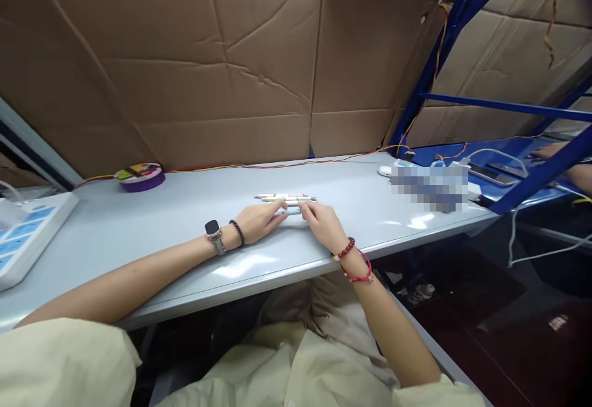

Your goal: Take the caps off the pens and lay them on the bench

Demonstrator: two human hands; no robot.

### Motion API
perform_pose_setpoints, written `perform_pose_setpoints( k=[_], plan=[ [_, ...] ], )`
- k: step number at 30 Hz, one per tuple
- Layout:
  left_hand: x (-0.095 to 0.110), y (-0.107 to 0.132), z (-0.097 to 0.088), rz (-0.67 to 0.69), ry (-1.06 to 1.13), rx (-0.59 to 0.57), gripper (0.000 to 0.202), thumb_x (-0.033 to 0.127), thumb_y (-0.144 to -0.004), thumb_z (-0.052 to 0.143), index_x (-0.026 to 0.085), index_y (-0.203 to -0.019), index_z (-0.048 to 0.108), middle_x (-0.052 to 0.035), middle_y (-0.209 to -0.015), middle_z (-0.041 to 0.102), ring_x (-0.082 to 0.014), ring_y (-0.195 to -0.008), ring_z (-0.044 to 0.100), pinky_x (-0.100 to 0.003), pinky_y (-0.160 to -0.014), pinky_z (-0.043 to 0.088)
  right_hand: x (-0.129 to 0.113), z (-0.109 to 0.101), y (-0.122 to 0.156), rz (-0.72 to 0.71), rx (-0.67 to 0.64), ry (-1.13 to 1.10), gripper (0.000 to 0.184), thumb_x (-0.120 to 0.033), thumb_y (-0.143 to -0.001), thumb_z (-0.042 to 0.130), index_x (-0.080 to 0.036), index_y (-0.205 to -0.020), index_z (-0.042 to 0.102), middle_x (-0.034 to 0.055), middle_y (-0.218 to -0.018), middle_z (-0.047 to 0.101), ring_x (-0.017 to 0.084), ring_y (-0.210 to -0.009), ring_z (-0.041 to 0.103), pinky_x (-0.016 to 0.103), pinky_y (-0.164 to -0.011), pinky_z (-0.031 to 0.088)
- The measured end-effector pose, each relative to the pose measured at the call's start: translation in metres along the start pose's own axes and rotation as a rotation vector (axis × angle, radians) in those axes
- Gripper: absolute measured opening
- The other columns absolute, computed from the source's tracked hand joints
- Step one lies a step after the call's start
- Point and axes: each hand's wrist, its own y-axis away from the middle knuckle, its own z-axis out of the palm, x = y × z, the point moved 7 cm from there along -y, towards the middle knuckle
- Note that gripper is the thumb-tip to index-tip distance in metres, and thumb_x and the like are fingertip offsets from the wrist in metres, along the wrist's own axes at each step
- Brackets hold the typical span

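Both hands meet at 1 spot: our left hand [259,221] and our right hand [324,223] lie flat, fingers loosely curled, fingertips resting on the nearest of the slim pale plastic pens [287,199], with nothing lifted or pinched. We count about 3 or 4 pens, side by side in a tight row on the long grey table [185,209]. We judge the gathering done and any picking up yet to come. Far left of the pens sits a round purple tape roll [140,177]; far right, a white mouse [385,171].
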Motion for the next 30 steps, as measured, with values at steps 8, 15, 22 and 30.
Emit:
perform_pose_setpoints(
  k=[8, 15, 22, 30],
  plan=[
    [-0.010, -0.002, -0.001, 0.006, -0.054, 0.005, 0.048, 0.036, -0.094, 0.011, 0.014, -0.104, 0.052, -0.0029, -0.086, 0.062, -0.0172, -0.076, 0.061, -0.027, -0.068, 0.044, -0.005, -0.007, 0.003, -0.079, 0.050, -0.178, 0.006, -0.023, -0.082, 0.051, -0.019, -0.087, 0.052, 0.0008, -0.087, 0.061, 0.012, -0.075, 0.055, 0.023, -0.067, 0.043],
    [-0.010, 0.000, -0.002, 0.015, -0.019, 0.020, 0.037, 0.038, -0.095, 0.024, 0.017, -0.118, 0.047, -0.0066, -0.097, 0.064, -0.0196, -0.079, 0.062, -0.029, -0.071, 0.046, -0.007, -0.008, 0.005, -0.088, 0.060, -0.253, 0.008, -0.026, -0.080, 0.056, -0.019, -0.084, 0.058, 0.0011, -0.085, 0.064, 0.013, -0.076, 0.059, 0.024, -0.066, 0.045],
    [-0.003, 0.004, -0.008, 0.219, 0.069, 0.105, 0.039, 0.026, -0.096, 0.025, 0.028, -0.135, 0.033, -0.0003, -0.128, 0.052, -0.0168, -0.106, 0.056, -0.026, -0.082, 0.046, -0.002, -0.018, 0.006, -0.040, 0.145, -0.262, 0.035, -0.041, -0.089, 0.042, -0.017, -0.068, 0.055, -0.0003, -0.056, 0.057, 0.013, -0.054, 0.054, 0.024, -0.056, 0.041],
    [0.007, 0.008, -0.009, 0.384, -0.009, 0.142, 0.041, 0.017, -0.094, 0.025, 0.025, -0.133, 0.036, -0.0046, -0.119, 0.059, -0.0177, -0.087, 0.064, -0.026, -0.067, 0.051, -0.009, -0.018, 0.005, -0.067, 0.139, -0.185, 0.040, -0.037, -0.095, 0.028, -0.019, -0.061, 0.042, -0.0016, -0.057, 0.046, 0.011, -0.053, 0.043, 0.024, -0.053, 0.031]
  ],
)
